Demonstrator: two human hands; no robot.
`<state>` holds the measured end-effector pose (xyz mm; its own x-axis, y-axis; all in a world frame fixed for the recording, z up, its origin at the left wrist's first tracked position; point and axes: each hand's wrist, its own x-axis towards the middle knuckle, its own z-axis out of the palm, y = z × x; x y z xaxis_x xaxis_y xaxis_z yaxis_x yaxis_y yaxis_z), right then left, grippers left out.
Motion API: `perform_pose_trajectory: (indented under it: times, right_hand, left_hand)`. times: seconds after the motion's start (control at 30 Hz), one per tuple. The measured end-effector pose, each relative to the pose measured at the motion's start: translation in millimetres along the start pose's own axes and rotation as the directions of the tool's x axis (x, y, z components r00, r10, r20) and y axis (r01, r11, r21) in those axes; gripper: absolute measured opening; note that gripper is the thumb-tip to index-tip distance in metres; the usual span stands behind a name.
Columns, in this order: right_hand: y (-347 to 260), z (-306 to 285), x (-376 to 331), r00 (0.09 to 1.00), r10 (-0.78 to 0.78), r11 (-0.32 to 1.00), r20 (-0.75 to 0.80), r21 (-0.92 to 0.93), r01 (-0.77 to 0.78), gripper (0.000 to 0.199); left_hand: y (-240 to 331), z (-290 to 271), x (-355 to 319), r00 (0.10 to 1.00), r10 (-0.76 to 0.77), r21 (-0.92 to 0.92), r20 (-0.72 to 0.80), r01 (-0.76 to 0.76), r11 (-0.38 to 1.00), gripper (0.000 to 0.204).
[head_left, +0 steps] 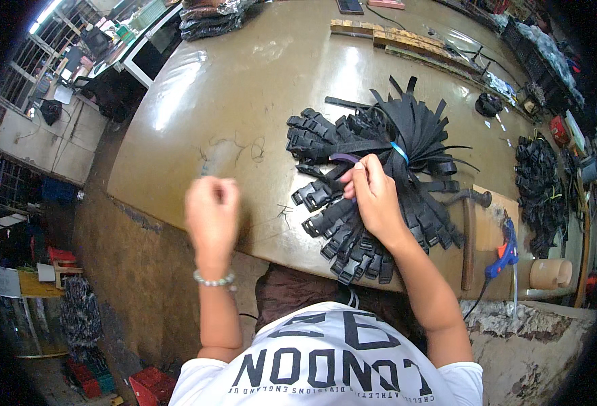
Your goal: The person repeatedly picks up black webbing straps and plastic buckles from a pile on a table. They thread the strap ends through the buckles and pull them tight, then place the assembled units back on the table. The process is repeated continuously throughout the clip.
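On the table lies a large bundle of black webbing straps (413, 128) with black side-release buckles (315, 194) at their ends. A light-blue tie (400, 152) cinches the straps at the middle. My right hand (378, 199) rests over the bundle, closed around a curved purple tool (343, 158), which looks like thread snips; its blades are hidden. Off to the left, my left hand (212, 211) is raised near the table's front edge, fingers curled in and smeared by motion. Whether it holds anything is hidden. Loose dark threads (247, 149) lie beyond it.
Right of the bundle are a hammer (471, 237), a blue glue gun (504, 250) with a cord, and a cardboard roll (550, 274). Another pile of buckled straps (540, 189) lies at the far right. Wooden strips (406, 44) and a plastic-wrapped stack (214, 17) sit at the back.
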<state>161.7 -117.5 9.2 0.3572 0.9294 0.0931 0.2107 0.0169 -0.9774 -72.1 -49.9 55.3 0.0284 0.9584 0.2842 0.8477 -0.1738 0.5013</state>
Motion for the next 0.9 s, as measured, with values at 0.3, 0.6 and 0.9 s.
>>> perform_pose_trajectory:
  times: [0.3, 0.6, 0.9]
  right_hand:
    - [-20.8, -18.6, 5.2, 0.994, -0.007, 0.989, -0.110, -0.145, -0.009, 0.023]
    - [0.6, 5.3, 45.8, 0.991, -0.122, 0.960, -0.048, -0.258, 0.105, 0.019]
    - [0.5, 7.8, 39.7, 0.979, -0.197, 0.955, -0.059, -0.237, 0.178, 0.013]
  left_hand:
    - [34.2, 81.3, 29.9, 0.814, 0.581, -0.468, 0.011, -0.509, 0.722, 0.024]
    - [36.4, 95.9, 32.4, 0.861, 0.509, -0.547, 0.002, -0.425, 0.721, 0.008]
    - [37.9, 98.5, 28.8, 0.870, 0.493, -0.548, -0.020, -0.422, 0.722, 0.009]
